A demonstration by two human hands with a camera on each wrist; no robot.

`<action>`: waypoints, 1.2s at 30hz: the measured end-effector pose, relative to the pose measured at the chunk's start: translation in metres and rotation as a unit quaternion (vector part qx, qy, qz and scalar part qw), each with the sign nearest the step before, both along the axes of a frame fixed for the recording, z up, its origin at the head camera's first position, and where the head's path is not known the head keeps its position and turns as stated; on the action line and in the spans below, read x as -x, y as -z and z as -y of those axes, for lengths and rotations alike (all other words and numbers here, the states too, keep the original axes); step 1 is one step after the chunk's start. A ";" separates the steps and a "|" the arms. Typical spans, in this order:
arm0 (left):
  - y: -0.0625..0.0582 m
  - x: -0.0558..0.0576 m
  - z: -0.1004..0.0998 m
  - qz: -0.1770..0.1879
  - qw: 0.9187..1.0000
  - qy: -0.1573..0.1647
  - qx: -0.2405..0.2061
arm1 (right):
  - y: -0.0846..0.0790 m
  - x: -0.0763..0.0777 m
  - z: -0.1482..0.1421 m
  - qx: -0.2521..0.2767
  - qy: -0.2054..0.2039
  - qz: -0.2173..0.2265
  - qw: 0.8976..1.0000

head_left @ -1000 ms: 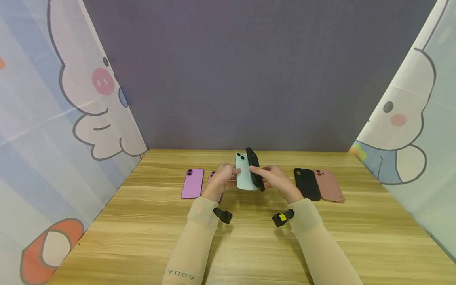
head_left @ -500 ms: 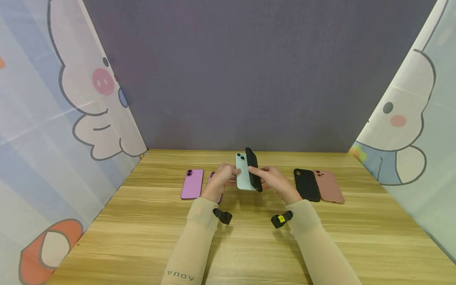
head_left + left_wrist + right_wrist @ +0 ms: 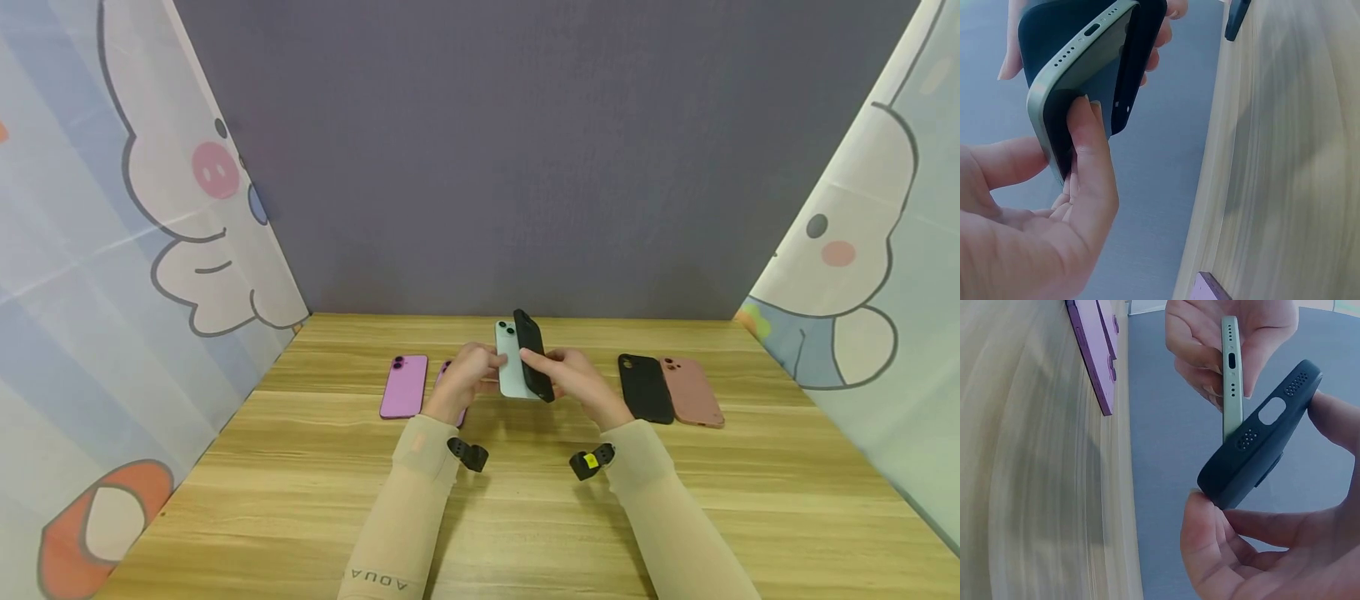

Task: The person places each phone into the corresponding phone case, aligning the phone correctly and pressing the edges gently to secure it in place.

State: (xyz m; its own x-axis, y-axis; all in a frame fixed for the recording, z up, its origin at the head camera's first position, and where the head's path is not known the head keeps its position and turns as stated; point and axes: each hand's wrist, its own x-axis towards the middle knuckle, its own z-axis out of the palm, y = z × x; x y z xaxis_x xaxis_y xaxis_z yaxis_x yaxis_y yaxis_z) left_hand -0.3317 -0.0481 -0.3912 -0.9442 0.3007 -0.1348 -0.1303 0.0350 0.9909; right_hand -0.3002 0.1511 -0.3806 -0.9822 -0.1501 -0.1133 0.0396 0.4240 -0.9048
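Left hand (image 3: 474,364) pinches pale green phone (image 3: 1232,406) near one long edge; right hand (image 3: 579,377) grips black case (image 3: 530,335), tilted across it, both above table (image 3: 525,525). Phone probably rigid, slick, breakable (best held by edges); case likely light, slightly flexible. Count: phones, one pale, two purple phones (image 3: 405,387); cases, two black including second black case (image 3: 647,390), one pink case (image 3: 692,393).

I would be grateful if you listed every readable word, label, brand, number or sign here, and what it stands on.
"AQUA", apparently, on the left sleeve; the letters are small, so this is tentative.
Yellow tag at the right wrist: any mark is too small to read.
Pale phone and held case: no readable text.
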 end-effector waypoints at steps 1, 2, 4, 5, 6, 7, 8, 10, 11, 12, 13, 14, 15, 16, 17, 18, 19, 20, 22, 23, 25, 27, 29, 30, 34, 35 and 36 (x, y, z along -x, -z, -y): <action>0.000 0.000 0.000 0.001 1.000 0.002 -0.002 | 0.000 0.000 0.000 0.000 0.000 0.000 1.000; 0.001 0.001 0.000 -0.001 1.000 0.004 -0.003 | 0.000 0.000 0.000 0.000 0.002 -0.001 1.000; 0.001 0.001 0.000 -0.003 1.000 0.008 -0.006 | 0.000 0.000 0.001 -0.002 0.004 -0.002 1.000; 0.001 0.001 0.000 -0.003 1.000 0.009 -0.007 | 0.000 -0.001 0.001 -0.004 0.004 -0.003 1.000; 0.001 0.001 0.001 -0.003 1.000 0.010 -0.009 | 0.000 -0.001 0.001 -0.005 0.005 -0.002 1.000; 0.001 0.000 0.001 -0.003 1.000 0.010 -0.009 | 0.000 -0.001 0.001 -0.006 0.006 -0.002 1.000; 0.001 0.000 0.001 -0.003 1.000 0.010 -0.009 | -0.001 -0.001 0.001 -0.008 0.008 -0.001 1.000; 0.001 0.000 0.001 -0.001 1.000 0.010 -0.011 | -0.001 -0.001 0.001 -0.010 0.011 0.000 1.000; 0.001 0.000 0.001 -0.001 1.000 0.010 -0.012 | -0.001 -0.001 0.001 -0.011 0.013 0.001 1.000; 0.001 0.000 0.000 0.000 1.000 0.009 -0.013 | -0.001 -0.001 0.001 -0.013 0.015 0.000 1.000; 0.001 0.000 0.000 0.000 1.000 0.008 -0.013 | -0.002 -0.001 0.001 -0.015 0.016 0.000 1.000; 0.001 0.000 0.000 0.000 1.000 0.007 -0.013 | -0.002 -0.001 0.002 -0.017 0.018 -0.002 1.000; 0.001 0.000 -0.001 -0.001 1.000 0.006 -0.013 | -0.002 -0.001 0.002 -0.018 0.019 -0.003 1.000; 0.001 0.000 -0.001 -0.001 1.000 0.004 -0.013 | -0.002 -0.001 0.002 -0.021 0.020 -0.004 1.000; 0.001 0.000 -0.001 -0.002 1.000 0.003 -0.011 | -0.001 -0.001 0.002 -0.023 0.020 -0.006 1.000; 0.002 0.000 -0.001 -0.003 1.000 0.002 -0.010 | -0.001 -0.001 0.002 -0.025 0.020 -0.007 0.999; 0.002 0.000 -0.001 -0.003 1.000 0.000 -0.009 | -0.001 -0.001 0.002 -0.027 0.021 -0.008 0.999; 0.002 0.001 -0.001 -0.003 1.000 -0.002 -0.008 | -0.001 -0.001 0.002 -0.025 0.021 -0.008 0.999; 0.002 0.001 -0.001 -0.002 1.000 -0.003 -0.007 | -0.001 -0.001 0.003 -0.030 0.025 -0.010 0.999; 0.002 0.002 -0.001 -0.003 1.000 -0.002 -0.008 | -0.001 -0.002 0.003 -0.032 0.026 -0.012 0.999; 0.002 0.002 -0.001 -0.003 1.000 -0.002 -0.009 | -0.001 -0.002 0.004 -0.037 0.031 -0.016 0.999; 0.002 0.002 -0.001 -0.004 1.000 0.002 -0.010 | -0.001 -0.002 0.005 -0.045 0.035 -0.021 0.998; 0.002 0.002 -0.001 -0.004 1.000 0.005 -0.011 | -0.001 -0.003 0.005 -0.049 0.038 -0.025 0.998; 0.002 0.002 -0.001 -0.004 1.000 0.004 -0.011 | -0.001 -0.003 0.006 -0.050 0.039 -0.026 0.998; 0.003 0.002 -0.001 -0.004 1.000 0.002 -0.015 | -0.001 -0.003 0.006 -0.053 0.044 -0.032 0.997; 0.003 0.002 -0.001 -0.004 1.000 0.001 -0.016 | 0.000 -0.003 0.006 -0.052 0.044 -0.034 0.997; 0.003 0.002 -0.001 -0.005 1.000 0.002 -0.015 | 0.000 -0.003 0.006 -0.049 0.046 -0.035 0.997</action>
State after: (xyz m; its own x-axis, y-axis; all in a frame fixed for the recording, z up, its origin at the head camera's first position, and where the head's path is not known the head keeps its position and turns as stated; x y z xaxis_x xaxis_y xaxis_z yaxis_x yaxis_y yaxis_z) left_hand -0.3334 -0.0471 -0.3943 -0.9445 0.3074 -0.1159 -0.1202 0.0050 0.9927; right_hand -0.2976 0.1455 -0.3806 -0.9973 -0.0506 -0.0532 0.0201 0.5087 -0.8607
